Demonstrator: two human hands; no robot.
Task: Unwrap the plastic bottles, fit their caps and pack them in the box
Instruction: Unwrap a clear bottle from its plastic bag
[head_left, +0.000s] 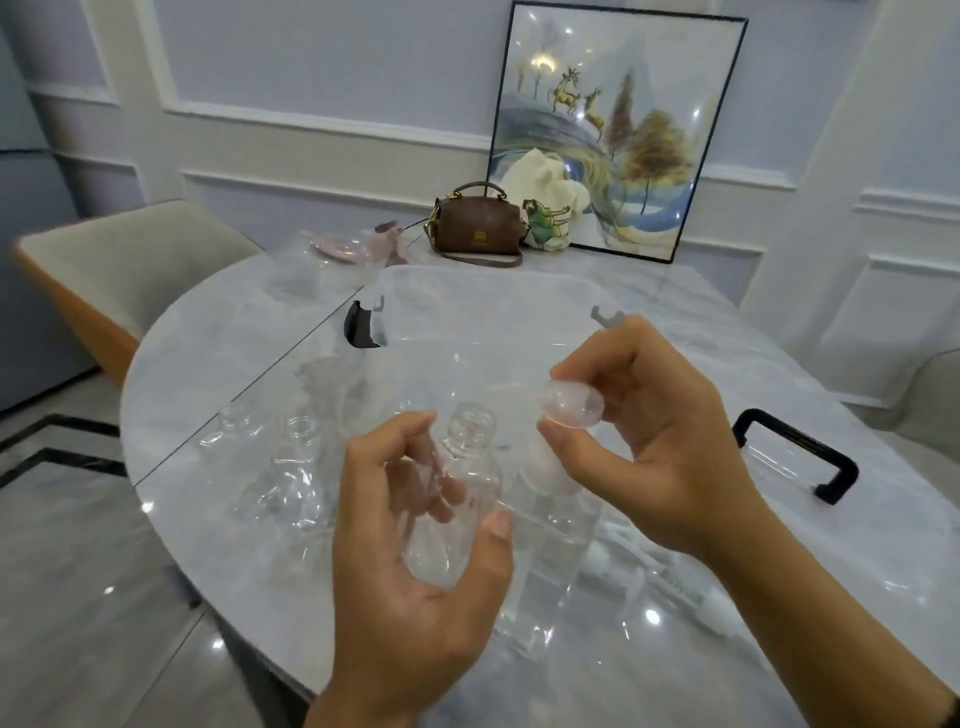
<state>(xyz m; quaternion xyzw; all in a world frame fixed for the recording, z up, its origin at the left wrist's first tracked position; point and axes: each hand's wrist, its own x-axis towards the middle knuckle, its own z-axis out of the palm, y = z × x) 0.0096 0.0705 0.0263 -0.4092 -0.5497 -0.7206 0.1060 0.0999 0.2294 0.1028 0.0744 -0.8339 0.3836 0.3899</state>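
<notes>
my left hand (415, 551) gripped the bottle (462, 499) near upright; my right hand (654, 447) pinched the cap (571, 405) just right of its neck.

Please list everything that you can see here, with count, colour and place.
held bottle: one, clear, uncapped, in front of the person.
cap: one, clear, right of the bottle's neck.
loose bottles: at least two, clear, on the table, left.
storage box: one, clear, table centre.
handbag: one, brown, far table edge.
framed picture: one, leaning on the wall.
table: one, white marble.
left hand: grips held bottle.
right hand: pinches cap.
</notes>
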